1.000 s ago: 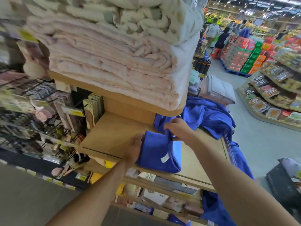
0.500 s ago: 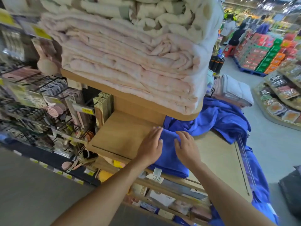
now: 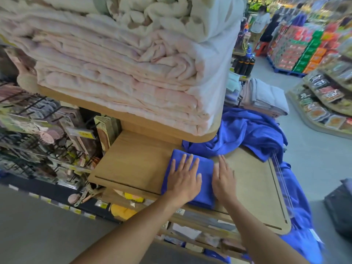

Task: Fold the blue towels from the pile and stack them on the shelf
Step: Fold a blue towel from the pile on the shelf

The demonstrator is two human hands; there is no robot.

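A folded blue towel [image 3: 204, 169] lies flat on the wooden shelf [image 3: 137, 159], close to its front edge. My left hand [image 3: 183, 178] presses down on it with straight, spread fingers. My right hand [image 3: 223, 178] lies flat along the towel's right edge, partly on the shelf board. Behind and to the right, the pile of unfolded blue towels [image 3: 247, 134] sprawls over the shelf, and part of it hangs down over the right edge.
A thick stack of pink and white blankets [image 3: 123, 69] sits on the upper shelf just above. Racks of small goods [image 3: 38, 134] fill the left. Grey folded towels [image 3: 264, 98] lie beyond the pile. Shoppers and stacked crates stand in the far aisle.
One second ago my hands gripped the blue towel while folding it. Now it lies folded and both hands have flattened out on it, smoothing it down.
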